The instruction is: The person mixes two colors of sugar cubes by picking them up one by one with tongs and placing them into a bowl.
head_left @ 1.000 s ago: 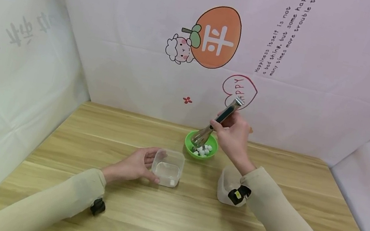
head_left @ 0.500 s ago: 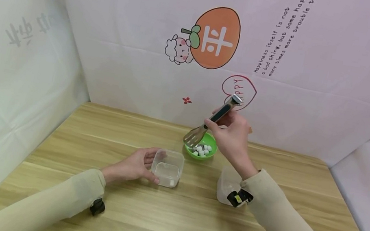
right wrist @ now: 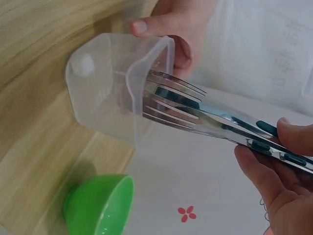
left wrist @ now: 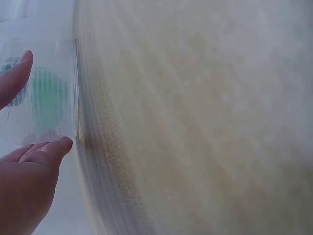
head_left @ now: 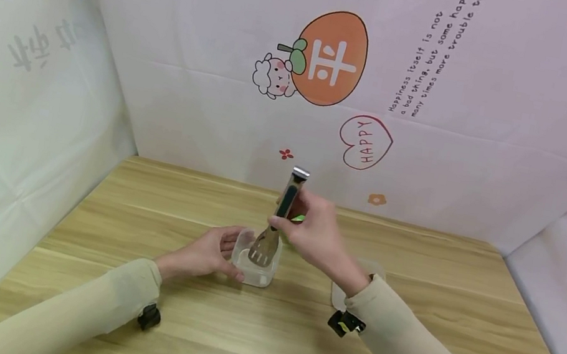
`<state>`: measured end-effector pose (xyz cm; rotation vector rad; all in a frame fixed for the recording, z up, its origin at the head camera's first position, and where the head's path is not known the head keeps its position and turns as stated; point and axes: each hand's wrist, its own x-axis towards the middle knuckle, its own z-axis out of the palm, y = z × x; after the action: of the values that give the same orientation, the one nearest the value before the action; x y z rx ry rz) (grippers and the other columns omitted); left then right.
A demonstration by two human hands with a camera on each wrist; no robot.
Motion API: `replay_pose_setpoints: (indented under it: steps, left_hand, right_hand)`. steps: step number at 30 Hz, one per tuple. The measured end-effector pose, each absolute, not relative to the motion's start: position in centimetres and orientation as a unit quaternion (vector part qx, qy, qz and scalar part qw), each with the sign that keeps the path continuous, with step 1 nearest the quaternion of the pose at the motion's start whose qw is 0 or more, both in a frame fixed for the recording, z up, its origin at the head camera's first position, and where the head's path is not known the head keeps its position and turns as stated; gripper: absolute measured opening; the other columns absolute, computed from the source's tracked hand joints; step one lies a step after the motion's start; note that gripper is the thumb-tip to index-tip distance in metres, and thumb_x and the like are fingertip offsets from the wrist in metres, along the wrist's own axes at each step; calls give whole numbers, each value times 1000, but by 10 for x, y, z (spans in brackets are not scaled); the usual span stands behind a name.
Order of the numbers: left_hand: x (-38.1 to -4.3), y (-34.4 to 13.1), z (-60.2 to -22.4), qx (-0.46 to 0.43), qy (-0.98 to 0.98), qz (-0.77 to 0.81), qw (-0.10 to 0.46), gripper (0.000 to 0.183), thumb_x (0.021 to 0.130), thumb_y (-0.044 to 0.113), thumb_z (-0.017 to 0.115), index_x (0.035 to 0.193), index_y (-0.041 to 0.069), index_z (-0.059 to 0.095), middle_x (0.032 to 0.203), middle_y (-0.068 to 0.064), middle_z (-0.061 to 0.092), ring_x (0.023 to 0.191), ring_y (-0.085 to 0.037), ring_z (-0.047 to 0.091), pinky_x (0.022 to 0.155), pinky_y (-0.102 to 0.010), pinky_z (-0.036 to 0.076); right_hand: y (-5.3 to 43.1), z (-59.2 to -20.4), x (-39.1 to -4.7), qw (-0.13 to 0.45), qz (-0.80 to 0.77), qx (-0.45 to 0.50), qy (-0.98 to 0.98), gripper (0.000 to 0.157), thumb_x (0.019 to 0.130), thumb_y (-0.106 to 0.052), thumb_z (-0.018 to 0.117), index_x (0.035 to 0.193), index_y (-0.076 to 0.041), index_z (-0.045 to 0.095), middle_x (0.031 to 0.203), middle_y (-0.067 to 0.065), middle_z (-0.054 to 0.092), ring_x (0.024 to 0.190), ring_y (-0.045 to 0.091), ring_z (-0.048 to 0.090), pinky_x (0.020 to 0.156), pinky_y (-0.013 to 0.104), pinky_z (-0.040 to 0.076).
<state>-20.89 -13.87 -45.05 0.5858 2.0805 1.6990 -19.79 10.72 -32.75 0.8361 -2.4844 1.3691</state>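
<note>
My left hand holds a clear square plastic tub at its left side, thumb in front and fingers behind. My right hand grips a pair of metal tongs with dark handle inlays. Their slotted heads reach into the tub's mouth in the right wrist view. A small white piece lies at the bottom of the tub. Whether anything sits between the tong heads cannot be made out. A green bowl stands close by, mostly hidden behind my right hand in the head view.
A second clear tub stands to the right, partly under my right wrist. The wooden table meets a printed cloth wall at the back, and more cloth hangs at both sides.
My right hand has carried the tongs from over the green bowl leftward and nearer, into the tub held by my left hand. The left hand and tub have stayed put.
</note>
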Motion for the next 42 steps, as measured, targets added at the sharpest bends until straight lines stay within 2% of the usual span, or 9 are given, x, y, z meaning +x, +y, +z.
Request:
replay_pose_setpoints:
  steps: [7, 14, 25, 33, 42]
  left_hand:
    - [-208, -139, -450, 195, 751, 600, 192, 99, 80, -1, 90, 161, -5, 32, 161, -22, 43, 148, -40, 41, 122, -50, 36]
    - [-206, -138, -449, 197, 753, 598, 193, 100, 80, 0, 90, 161, -5, 31, 162, -23, 41, 149, -41, 40, 123, -51, 34]
    - [-207, -138, -449, 197, 753, 597, 193, 99, 81, 0, 89, 160, -5, 31, 161, -23, 42, 148, -41, 40, 122, -50, 37]
    - [-208, -138, -450, 203, 746, 604, 190, 97, 80, -3, 89, 159, -6, 34, 161, -25, 42, 147, -42, 41, 121, -50, 38]
    - [-206, -139, -447, 206, 747, 602, 191, 98, 81, -1, 89, 160, -5, 32, 160, -24, 44, 147, -42, 41, 121, -51, 39]
  right_hand:
    - [97, -339, -204, 37, 413, 245, -876, 24, 89, -12, 87, 99, -8, 66, 85, -2, 71, 76, 13, 68, 69, 32, 59]
    - [91, -346, -207, 1, 411, 224, -884, 22, 90, -8, 85, 97, -7, 65, 85, 1, 70, 75, 17, 67, 66, 32, 60]
    - [86, -356, -205, 58, 444, 221, -866, 19, 91, -5, 84, 99, -7, 67, 83, -1, 71, 73, 16, 68, 64, 32, 61]
    - [92, -357, -206, 93, 450, 189, -868, 23, 87, -8, 88, 97, -7, 67, 80, -1, 71, 73, 17, 68, 62, 31, 59]
    - [99, -361, -208, 94, 451, 204, -864, 22, 87, -7, 87, 98, -9, 67, 80, -2, 71, 71, 14, 67, 61, 30, 59]
